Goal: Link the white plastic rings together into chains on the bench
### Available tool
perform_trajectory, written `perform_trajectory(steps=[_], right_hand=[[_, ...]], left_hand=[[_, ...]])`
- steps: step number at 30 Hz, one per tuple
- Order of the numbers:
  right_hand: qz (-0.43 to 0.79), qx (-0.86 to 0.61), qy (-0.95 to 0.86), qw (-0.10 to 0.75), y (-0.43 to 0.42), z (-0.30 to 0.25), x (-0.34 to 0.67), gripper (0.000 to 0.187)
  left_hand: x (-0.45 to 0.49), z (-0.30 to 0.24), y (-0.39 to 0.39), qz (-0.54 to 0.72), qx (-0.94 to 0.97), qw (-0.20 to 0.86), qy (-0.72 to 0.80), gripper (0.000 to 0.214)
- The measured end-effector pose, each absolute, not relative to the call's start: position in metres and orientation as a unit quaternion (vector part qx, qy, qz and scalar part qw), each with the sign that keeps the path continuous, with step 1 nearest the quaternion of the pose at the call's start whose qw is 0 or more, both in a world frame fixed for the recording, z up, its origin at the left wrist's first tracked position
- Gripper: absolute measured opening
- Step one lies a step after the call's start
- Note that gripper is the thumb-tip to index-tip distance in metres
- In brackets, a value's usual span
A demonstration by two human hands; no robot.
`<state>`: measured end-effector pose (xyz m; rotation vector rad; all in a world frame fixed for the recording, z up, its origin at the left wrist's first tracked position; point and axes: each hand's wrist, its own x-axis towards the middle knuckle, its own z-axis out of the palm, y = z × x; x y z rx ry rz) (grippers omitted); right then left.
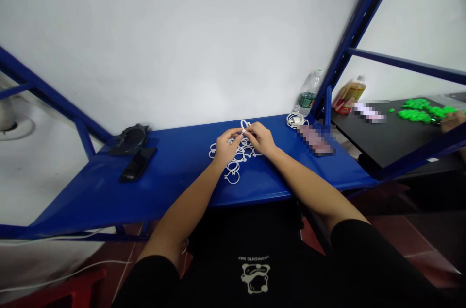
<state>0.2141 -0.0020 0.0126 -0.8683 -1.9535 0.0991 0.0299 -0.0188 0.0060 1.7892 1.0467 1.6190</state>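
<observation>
Both my hands are together over the blue shelf [182,162], pinching a white plastic ring [243,124] between the fingertips. My left hand [226,146] is closed on the ring's lower side, and my right hand [262,139] closes on it from the other side. The ring stands up above the fingers; its lower part is hidden by them. Below and around the hands lie several more white rings [233,178] with small clip-like ends, some overlapping or linked; I cannot tell which.
A black phone [138,164] and a dark round object [131,140] lie at the left. To the right are a coiled white cable [295,121], a water bottle [307,94] and a blurred-out item [316,141]. Beyond the blue frame, another person's hand [453,121] is near green pieces [415,114].
</observation>
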Motion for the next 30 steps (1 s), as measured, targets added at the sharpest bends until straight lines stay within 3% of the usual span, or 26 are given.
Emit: perform_trajectory(steps=[6,13,20,30], right_hand=[[0.026,-0.285,-0.849,0.445,0.002,0.009,0.214,0.025],[0.069,-0.332,-0.802,0.491,0.001,0.007,0.212,0.03],[0.272,-0.428,-0.636,0.581,0.014,0.005,0.217,0.041],[0.334,-0.393,-0.636,0.574,0.01,0.008,0.214,0.045]], left_hand=[[0.032,-0.002,-0.012,0.624,0.625,0.313,0.349,0.047],[0.024,0.005,-0.005,0.696,0.532,0.324,0.358,0.039],[0.021,0.006,-0.004,0.693,0.528,0.348,0.347,0.035],[0.021,0.009,-0.009,0.676,0.552,0.315,0.373,0.027]])
